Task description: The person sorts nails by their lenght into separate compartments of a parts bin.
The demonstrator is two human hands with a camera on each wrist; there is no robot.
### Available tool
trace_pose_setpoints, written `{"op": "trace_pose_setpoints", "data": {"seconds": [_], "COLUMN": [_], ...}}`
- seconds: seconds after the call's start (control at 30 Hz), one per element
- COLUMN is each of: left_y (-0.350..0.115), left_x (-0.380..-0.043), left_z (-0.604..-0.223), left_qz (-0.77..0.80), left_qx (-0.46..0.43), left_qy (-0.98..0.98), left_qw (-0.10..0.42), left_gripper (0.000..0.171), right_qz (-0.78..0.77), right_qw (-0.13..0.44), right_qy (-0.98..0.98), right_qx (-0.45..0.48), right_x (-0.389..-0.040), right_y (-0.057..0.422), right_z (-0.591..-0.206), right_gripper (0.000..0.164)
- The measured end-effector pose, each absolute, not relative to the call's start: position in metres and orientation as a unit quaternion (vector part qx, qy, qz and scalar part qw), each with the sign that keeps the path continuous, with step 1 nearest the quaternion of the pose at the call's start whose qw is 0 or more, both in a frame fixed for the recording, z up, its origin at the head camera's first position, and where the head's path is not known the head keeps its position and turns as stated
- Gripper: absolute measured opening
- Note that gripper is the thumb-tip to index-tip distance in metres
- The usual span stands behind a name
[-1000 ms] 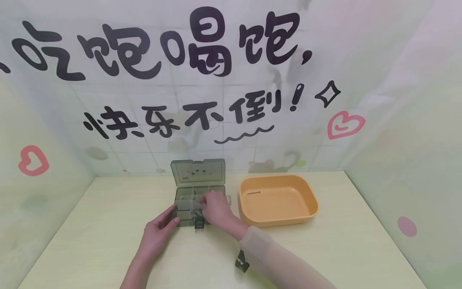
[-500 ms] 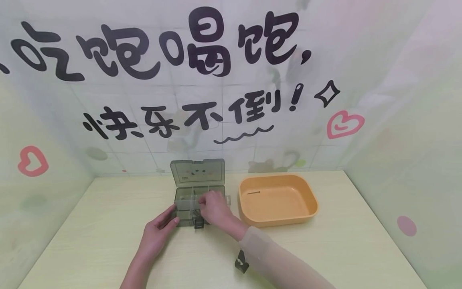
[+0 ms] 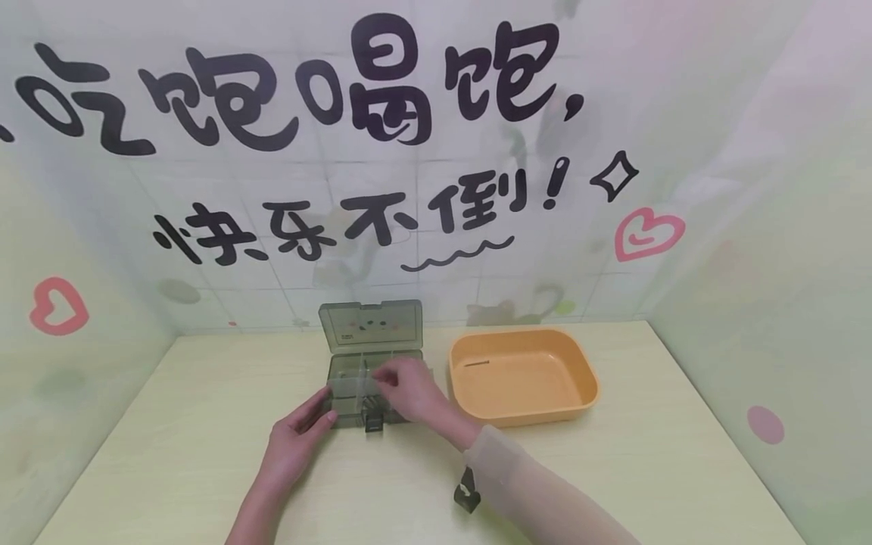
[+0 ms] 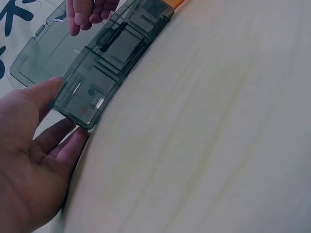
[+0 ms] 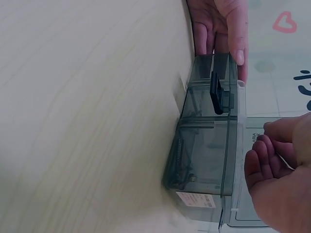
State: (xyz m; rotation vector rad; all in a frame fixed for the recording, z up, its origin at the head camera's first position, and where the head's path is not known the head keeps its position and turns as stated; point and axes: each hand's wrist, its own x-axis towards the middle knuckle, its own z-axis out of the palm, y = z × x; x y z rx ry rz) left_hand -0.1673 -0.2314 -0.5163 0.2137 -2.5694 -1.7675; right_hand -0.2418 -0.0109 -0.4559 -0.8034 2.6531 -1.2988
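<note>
A translucent grey-green compartment box [image 3: 347, 409] stands on the table with its lid [image 3: 375, 327] raised at the back. My left hand [image 3: 296, 439] grips its left end, thumb on the upper edge and fingers low on the side, as the left wrist view shows. Over the box's middle compartments is my right hand [image 3: 409, 390], fingers curled and thumb close to the index finger [image 5: 279, 150]; whether something small is between the tips cannot be seen. Thin dark screw-like pieces [image 5: 180, 155] lie inside the box. A black latch [image 5: 216, 92] sits on its front.
Right of the box stands an orange tray [image 3: 524, 412] with one thin dark screw or nail [image 3: 477, 364] in it. A dark strap end [image 3: 467, 492] shows beneath the right sleeve. Printed walls [image 3: 749, 303] enclose the pale table [image 3: 381, 499] at the back and sides.
My right hand has shifted slightly to the right, its fingertips a little clear of where they were in the box. The left hand keeps its grip in the same place.
</note>
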Motion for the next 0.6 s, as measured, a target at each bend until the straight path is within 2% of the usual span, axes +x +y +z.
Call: {"op": "trace_pose_setpoints", "data": {"seconds": [0.4,0.6], "left_y": [-0.231,-0.231], "left_x": [-0.168,-0.169], "left_z": [-0.516,-0.515], "left_qz": [-0.562,-0.565], "left_qx": [0.065,0.068], "left_qy": [-0.825,-0.822], "left_qw": [0.009,0.006], "left_gripper": [0.06,0.06], "right_qz": [-0.441,-0.458], "right_qw": [0.015,0.022], "right_qy": [0.858,0.849], "right_qx": [-0.262,-0.264], "right_x": [-0.256,-0.264], "right_y": [0.015,0.032], "right_z": [-0.448,-0.446], "right_gripper": [0.018,0.019]}}
